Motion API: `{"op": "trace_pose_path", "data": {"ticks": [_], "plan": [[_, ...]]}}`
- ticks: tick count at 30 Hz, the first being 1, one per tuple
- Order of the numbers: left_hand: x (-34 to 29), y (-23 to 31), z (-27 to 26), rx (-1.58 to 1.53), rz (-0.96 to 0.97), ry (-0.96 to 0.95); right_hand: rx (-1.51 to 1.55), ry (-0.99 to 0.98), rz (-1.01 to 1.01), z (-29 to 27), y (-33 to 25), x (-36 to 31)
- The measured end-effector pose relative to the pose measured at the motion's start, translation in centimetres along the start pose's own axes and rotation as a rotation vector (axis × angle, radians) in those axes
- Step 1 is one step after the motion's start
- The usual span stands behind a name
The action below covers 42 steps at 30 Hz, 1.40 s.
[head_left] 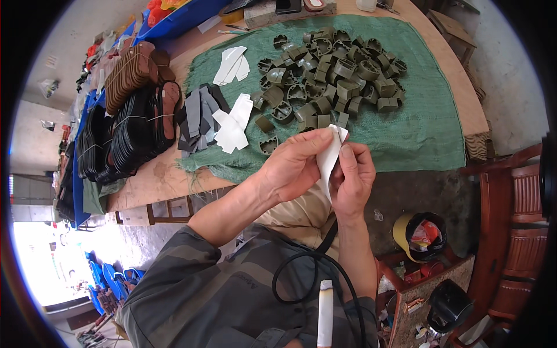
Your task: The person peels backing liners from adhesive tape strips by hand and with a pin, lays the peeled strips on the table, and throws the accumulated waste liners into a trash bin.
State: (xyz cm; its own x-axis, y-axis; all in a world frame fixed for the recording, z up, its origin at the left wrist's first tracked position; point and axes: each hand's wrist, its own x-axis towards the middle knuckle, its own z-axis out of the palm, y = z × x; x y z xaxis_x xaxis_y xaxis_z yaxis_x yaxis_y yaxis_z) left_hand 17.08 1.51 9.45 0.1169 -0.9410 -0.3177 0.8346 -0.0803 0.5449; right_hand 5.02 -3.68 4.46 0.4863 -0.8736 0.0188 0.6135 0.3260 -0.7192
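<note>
A thin white strip of leather-like or paper-like material is pinched between my hands, upright and slightly folded at its upper end. My left hand grips its left side, thumb near the top. My right hand holds its right side between thumb and fingers. Just beyond them a heap of olive-green shoe heels, hollow on one side, lies on a green woven cloth. To the left of my hands are loose white strips, with more white pieces farther off and grey strips beside them.
Bundled black soles and brown soles stand at the table's left. A blue bin sits at the far left. On my right are a yellow-rimmed bucket, a black cup and a wooden chair. A black cable hangs before me.
</note>
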Motion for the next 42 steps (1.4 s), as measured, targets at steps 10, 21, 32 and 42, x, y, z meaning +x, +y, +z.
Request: {"op": "trace_pose_path", "data": {"ticks": [10, 21, 32, 42], "plan": [[-0.2, -0.2, -1.6, 0.079, -0.002, 0.328, -0.567, -0.370, -0.035, -3.8, 0.6, -0.5], [-1.3, 11.2, -13.0, 0.938, 0.852, 0.693, 0.047, -0.728, 0.174, -6.0, -0.7, -5.5], [3.0, 16.8, -14.9, 2.026, 0.938, 0.774, -0.078, -0.512, 0.227, -7.3, -0.9, -5.9], [13.0, 25.4, -19.6, 2.034, 0.507, 0.871, -0.085, -0.392, 0.233, -7.4, -0.9, -6.0]]}}
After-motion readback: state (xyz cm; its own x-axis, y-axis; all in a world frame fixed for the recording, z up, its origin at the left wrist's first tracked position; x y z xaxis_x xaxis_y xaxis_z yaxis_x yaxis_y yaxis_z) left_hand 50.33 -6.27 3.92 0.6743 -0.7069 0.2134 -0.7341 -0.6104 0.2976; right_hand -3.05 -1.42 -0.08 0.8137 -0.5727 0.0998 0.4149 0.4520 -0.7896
